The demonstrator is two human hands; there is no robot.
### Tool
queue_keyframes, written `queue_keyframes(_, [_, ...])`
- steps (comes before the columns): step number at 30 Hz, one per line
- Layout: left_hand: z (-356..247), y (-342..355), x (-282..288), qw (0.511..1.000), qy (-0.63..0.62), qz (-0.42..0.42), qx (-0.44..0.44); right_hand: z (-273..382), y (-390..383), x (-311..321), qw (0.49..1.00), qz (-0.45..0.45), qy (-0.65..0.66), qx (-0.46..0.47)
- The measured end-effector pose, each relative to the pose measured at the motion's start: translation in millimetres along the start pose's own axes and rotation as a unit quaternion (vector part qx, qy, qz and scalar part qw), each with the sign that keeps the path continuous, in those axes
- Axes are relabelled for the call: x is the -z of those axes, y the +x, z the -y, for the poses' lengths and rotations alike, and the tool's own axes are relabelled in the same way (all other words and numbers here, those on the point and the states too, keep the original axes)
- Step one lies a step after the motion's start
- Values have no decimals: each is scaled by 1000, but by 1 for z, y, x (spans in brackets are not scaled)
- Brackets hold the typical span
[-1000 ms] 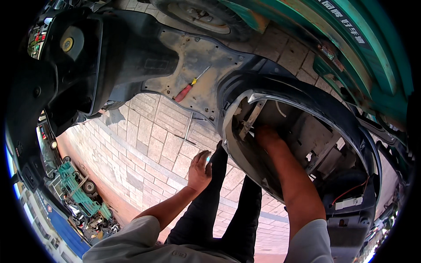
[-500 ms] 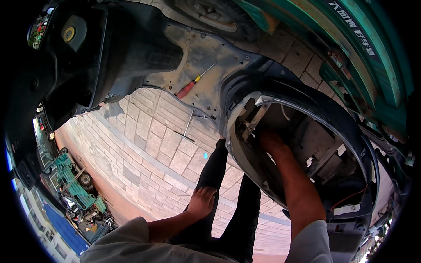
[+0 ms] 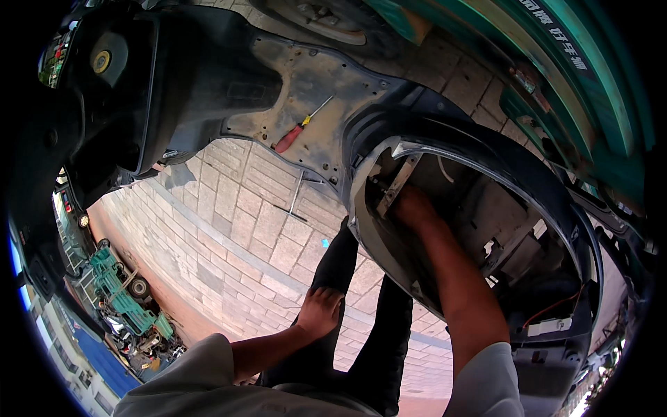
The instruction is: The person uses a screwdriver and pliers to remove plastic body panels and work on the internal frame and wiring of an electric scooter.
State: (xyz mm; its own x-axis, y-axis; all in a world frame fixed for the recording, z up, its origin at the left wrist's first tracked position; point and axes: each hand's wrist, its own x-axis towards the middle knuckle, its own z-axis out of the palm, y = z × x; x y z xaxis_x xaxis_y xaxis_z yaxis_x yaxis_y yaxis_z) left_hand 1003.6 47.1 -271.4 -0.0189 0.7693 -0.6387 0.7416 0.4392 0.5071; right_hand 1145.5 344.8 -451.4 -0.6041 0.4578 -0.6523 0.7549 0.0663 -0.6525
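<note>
My left hand (image 3: 319, 309) rests on my black-trousered left knee, its fingers bent and curled over it. My right hand (image 3: 415, 207) reaches deep into the open oval seat compartment (image 3: 511, 170) of a dark scooter, beside a grimy metal bracket (image 3: 396, 186); its fingers are hidden in shadow. A red wire (image 3: 549, 313) runs by a white block (image 3: 545, 324) at the compartment's lower right. A red and yellow screwdriver (image 3: 290, 137) lies on the dusty footboard (image 3: 326, 76). The black front panel (image 3: 187, 76) is at upper left.
A green vehicle body (image 3: 583, 104) and a tyre (image 3: 368, 42) stand along the top right. Paving (image 3: 229, 243) lies beneath, with the scooter's stand (image 3: 295, 198) below the footboard. A green cart (image 3: 118, 285) and other vehicles are at lower left, beside a blue and white structure.
My left hand has come down from beside the compartment onto my knee. My right hand has shifted slightly up and left inside the compartment, near the bracket.
</note>
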Motion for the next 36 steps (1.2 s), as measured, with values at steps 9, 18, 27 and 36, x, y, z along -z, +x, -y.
queue_keyframes(9, [1,-1,-4,1000,3,-2,9,-15,-25,12,986,40,-163,-10])
queue_keyframes(18, [4,0,-3,1000,4,5,6,-9,-23,6,982,85,-166,-11])
queue_keyframes(27, [5,3,-4,1000,4,-3,-2,-9,-19,1,978,70,-194,-4])
queue_keyframes(36, [3,4,-5,1000,5,19,21,-4,-23,7,974,62,-217,3])
